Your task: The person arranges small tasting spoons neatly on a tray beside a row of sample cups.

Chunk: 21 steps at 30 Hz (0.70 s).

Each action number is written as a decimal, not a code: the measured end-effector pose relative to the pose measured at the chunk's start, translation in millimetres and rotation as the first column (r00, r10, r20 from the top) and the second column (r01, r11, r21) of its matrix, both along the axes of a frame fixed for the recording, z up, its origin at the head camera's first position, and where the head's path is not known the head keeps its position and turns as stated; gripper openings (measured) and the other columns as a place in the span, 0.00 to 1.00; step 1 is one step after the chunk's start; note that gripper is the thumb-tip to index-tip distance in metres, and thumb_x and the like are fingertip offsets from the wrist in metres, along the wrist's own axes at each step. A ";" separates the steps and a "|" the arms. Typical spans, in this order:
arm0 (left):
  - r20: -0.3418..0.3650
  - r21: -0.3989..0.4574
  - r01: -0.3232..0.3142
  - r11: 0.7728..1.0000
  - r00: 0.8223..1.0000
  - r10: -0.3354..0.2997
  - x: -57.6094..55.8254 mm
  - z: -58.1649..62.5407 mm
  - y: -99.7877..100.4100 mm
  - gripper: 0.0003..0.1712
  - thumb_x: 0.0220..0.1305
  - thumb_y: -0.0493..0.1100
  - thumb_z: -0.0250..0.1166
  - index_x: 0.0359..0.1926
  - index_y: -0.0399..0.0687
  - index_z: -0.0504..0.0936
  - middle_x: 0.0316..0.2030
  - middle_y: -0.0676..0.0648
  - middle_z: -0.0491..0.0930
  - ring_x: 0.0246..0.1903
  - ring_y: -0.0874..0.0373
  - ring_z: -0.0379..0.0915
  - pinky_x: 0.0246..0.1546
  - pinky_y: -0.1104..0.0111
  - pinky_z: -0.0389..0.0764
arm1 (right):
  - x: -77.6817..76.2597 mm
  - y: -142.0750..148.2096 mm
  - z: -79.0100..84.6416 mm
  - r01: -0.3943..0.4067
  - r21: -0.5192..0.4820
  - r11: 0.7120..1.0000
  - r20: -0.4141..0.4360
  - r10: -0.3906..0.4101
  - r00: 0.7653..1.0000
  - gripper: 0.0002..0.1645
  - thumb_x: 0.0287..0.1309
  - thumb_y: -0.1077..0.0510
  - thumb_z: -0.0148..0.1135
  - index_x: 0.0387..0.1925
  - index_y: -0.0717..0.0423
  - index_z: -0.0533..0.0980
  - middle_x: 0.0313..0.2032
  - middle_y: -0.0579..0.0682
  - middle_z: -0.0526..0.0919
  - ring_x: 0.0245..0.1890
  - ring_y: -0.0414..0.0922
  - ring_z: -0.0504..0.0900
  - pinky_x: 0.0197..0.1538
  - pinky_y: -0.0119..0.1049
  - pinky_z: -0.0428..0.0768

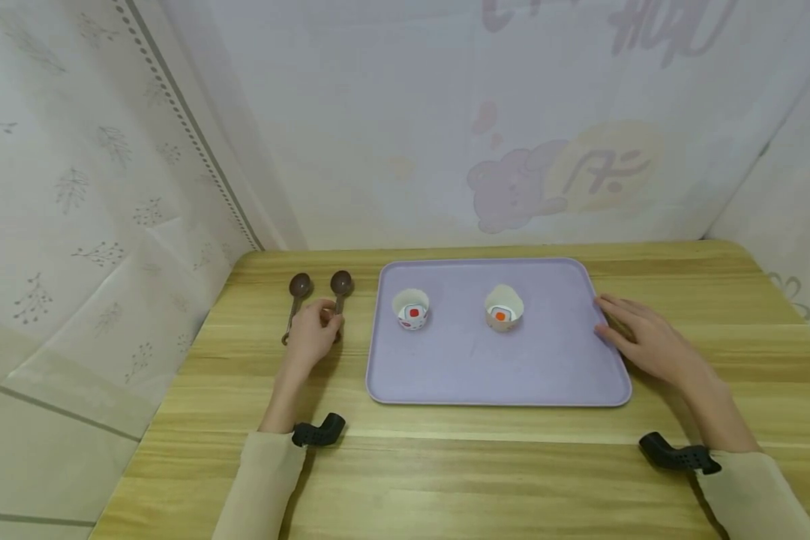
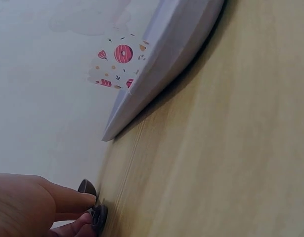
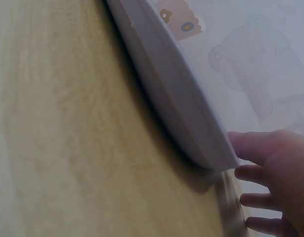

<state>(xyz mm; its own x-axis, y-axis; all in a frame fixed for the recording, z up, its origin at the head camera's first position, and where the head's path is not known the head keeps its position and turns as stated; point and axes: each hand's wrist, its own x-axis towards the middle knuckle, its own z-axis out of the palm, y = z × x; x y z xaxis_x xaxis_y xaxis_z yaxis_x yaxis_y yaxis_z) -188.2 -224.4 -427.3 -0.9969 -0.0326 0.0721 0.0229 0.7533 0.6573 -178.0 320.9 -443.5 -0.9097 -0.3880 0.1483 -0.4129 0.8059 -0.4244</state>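
Note:
Two dark brown spoons with round bowls lie on the left of the table. My left hand pinches the handle of the right-hand spoon between thumb and fingers, its bowl pointing away from me. The other spoon lies just left of that hand. In the left wrist view, the fingertips close on the dark handle end low over the wood. My right hand rests its fairly straight fingertips at the right rim of a lilac tray; the right wrist view shows the fingers at the tray's corner.
On the tray stand two paper baking cups, a white one with doughnut prints and a beige one. Red and orange marks show inside them. The wooden table ends at a printed cloth behind and at the left.

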 end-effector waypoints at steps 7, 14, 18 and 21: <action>0.010 0.004 -0.026 1.000 1.000 0.026 0.2 -0.4 0.5 0.17 0.72 0.37 0.61 0.56 0.29 0.77 0.39 0.35 0.81 0.33 0.47 0.77 0.30 0.64 0.76 | -0.3 1.0 -1.4 0.006 0.010 1.000 -0.004 -0.006 1.000 0.35 0.73 0.49 0.58 0.72 0.64 0.64 0.68 0.71 0.66 0.66 0.74 0.62 0.64 0.70 0.59; 0.005 0.023 -0.043 0.999 0.999 0.043 1.3 -1.4 1.2 0.16 0.71 0.36 0.62 0.56 0.30 0.78 0.39 0.35 0.82 0.31 0.48 0.77 0.28 0.65 0.76 | -0.7 1.4 -1.7 0.013 0.027 1.000 -0.006 -0.013 1.000 0.35 0.73 0.48 0.58 0.72 0.63 0.65 0.67 0.71 0.68 0.65 0.74 0.62 0.62 0.71 0.60; 0.006 0.014 -0.061 0.998 0.998 0.061 0.4 -2.8 1.3 0.16 0.72 0.37 0.62 0.56 0.32 0.79 0.39 0.36 0.83 0.29 0.51 0.77 0.26 0.67 0.75 | -0.7 1.2 -2.1 0.015 0.024 1.000 -0.006 -0.015 1.000 0.35 0.73 0.48 0.58 0.72 0.63 0.65 0.67 0.71 0.68 0.65 0.74 0.62 0.62 0.71 0.61; 0.005 0.005 -0.068 0.998 0.998 0.068 0.1 -3.5 1.4 0.16 0.72 0.37 0.61 0.56 0.33 0.79 0.40 0.35 0.83 0.29 0.51 0.77 0.25 0.67 0.74 | -0.5 0.9 -2.3 0.016 0.024 1.000 -0.011 -0.016 1.000 0.35 0.73 0.48 0.58 0.72 0.63 0.65 0.66 0.71 0.68 0.65 0.74 0.63 0.62 0.71 0.61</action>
<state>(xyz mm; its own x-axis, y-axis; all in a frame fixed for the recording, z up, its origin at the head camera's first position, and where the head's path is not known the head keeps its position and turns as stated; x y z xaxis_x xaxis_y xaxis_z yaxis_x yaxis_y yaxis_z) -188.2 -223.0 -430.7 -0.9927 -0.1003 0.0669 -0.0312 0.7498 0.6610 -178.6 321.8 -445.8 -0.9140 -0.3773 0.1490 -0.4047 0.8224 -0.3999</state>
